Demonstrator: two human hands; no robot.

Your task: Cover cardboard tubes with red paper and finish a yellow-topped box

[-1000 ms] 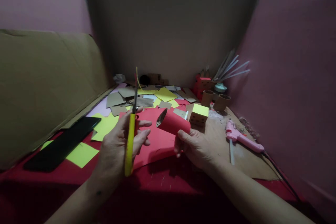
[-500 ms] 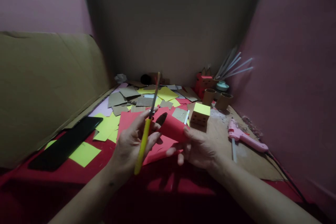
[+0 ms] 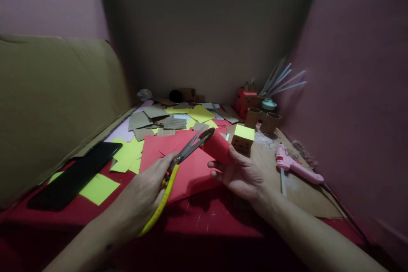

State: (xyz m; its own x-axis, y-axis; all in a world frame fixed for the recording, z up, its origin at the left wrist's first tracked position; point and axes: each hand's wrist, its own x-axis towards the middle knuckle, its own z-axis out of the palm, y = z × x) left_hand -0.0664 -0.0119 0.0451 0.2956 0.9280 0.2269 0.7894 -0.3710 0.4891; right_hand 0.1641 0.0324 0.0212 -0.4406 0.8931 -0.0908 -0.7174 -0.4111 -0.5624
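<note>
My left hand (image 3: 156, 180) is closed on yellow-handled scissors (image 3: 172, 178), whose blades point up and to the right, slightly parted. The blade tips reach the open upper end of a red paper-covered tube (image 3: 217, 146); whether they touch it I cannot tell. Around the tube's lower right side my right hand (image 3: 240, 174) is closed, with the tube tilted to the left. Beneath both hands lies a large red paper sheet (image 3: 188, 174). A small cardboard box with a yellow top (image 3: 244, 136) stands just beyond my right hand.
A pink glue gun (image 3: 296, 165) rests on a cardboard sheet (image 3: 306, 202) at right. Two cardboard tubes (image 3: 270, 123) stand behind it. At left are a black phone (image 3: 76, 178) and yellow paper pieces (image 3: 100, 189). Cardboard scraps (image 3: 140, 121) cover the back.
The scissors have swung from upright to slanting right, their blades now parted and by the tube's opening. My left fingers have left the tube, which my right hand has tilted more.
</note>
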